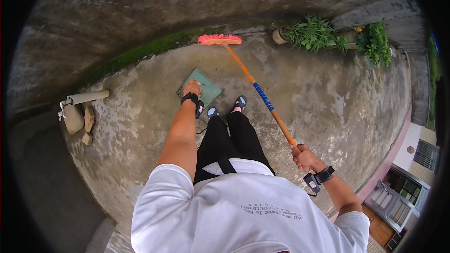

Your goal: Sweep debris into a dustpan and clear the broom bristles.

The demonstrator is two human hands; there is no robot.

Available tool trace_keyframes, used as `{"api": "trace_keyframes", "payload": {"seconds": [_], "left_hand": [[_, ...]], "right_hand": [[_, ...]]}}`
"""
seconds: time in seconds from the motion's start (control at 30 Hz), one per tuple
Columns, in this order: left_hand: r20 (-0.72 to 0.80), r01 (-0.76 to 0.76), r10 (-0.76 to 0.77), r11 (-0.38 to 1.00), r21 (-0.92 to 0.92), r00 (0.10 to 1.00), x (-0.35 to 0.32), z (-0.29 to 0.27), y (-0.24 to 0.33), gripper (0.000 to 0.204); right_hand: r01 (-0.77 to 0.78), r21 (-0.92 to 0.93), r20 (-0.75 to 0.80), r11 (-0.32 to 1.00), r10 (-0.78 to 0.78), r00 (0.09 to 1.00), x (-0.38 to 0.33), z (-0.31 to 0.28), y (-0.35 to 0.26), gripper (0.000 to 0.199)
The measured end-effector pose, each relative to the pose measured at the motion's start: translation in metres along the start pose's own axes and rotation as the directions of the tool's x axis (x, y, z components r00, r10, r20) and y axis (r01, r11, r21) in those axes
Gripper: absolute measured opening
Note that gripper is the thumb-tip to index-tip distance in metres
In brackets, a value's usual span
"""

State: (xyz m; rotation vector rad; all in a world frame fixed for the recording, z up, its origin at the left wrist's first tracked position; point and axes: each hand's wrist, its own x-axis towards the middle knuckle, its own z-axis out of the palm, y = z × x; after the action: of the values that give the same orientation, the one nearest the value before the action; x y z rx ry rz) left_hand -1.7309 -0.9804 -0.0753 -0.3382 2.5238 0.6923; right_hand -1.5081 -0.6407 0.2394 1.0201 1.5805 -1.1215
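Observation:
A broom with red-pink bristles [220,40] lies out ahead of me, its bristle head close to the mossy foot of the wall. Its orange handle [243,69], with a blue band partway along, slants back to my right. My right hand [303,156] is closed around the near end of that handle. On the left, my left hand [192,88] is closed over a flat green dustpan [210,91] just ahead of my feet. The hand and wrist cover part of the dustpan, so its grip is partly hidden. Dark bits lie around the dustpan.
A tall concrete wall [154,4] curves along the far side. Potted green plants [316,35] stand at the far right. To the left are a pale pipe [89,96] with a tap and several stones [73,119]. A building with an open window [393,201] is at right.

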Motion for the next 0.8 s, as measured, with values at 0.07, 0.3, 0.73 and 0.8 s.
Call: {"api": "trace_keyframes", "payload": {"seconds": [0.07, 0.3, 0.73, 0.8], "left_hand": [[-0.049, -0.134, 0.129, 0.983, -0.124, 0.99, -0.003, 0.001, -0.004, 0.026], [-0.066, -0.257, 0.268, 0.956, 0.14, 0.961, 0.008, 0.009, -0.024, 0.021], [-0.019, -0.126, 0.126, 0.992, -0.003, 0.992, -0.009, -0.016, -0.02, 0.017], [-0.021, -0.153, 0.154, 0.987, 0.055, 0.988, -0.004, -0.012, -0.026, 0.017]], "right_hand": [[0.056, -0.187, -0.058, 0.981, -0.068, 0.996, 0.029, -0.003, -0.004, 0.033], [-0.127, -0.198, 0.134, 0.972, 0.155, 0.979, -0.016, 0.009, 0.042, 0.027], [0.039, -0.096, 0.06, 0.995, -0.034, 0.998, -0.048, 0.018, 0.048, 0.032], [0.049, -0.125, 0.051, 0.991, -0.043, 0.998, -0.009, 0.018, 0.026, 0.032]]}}
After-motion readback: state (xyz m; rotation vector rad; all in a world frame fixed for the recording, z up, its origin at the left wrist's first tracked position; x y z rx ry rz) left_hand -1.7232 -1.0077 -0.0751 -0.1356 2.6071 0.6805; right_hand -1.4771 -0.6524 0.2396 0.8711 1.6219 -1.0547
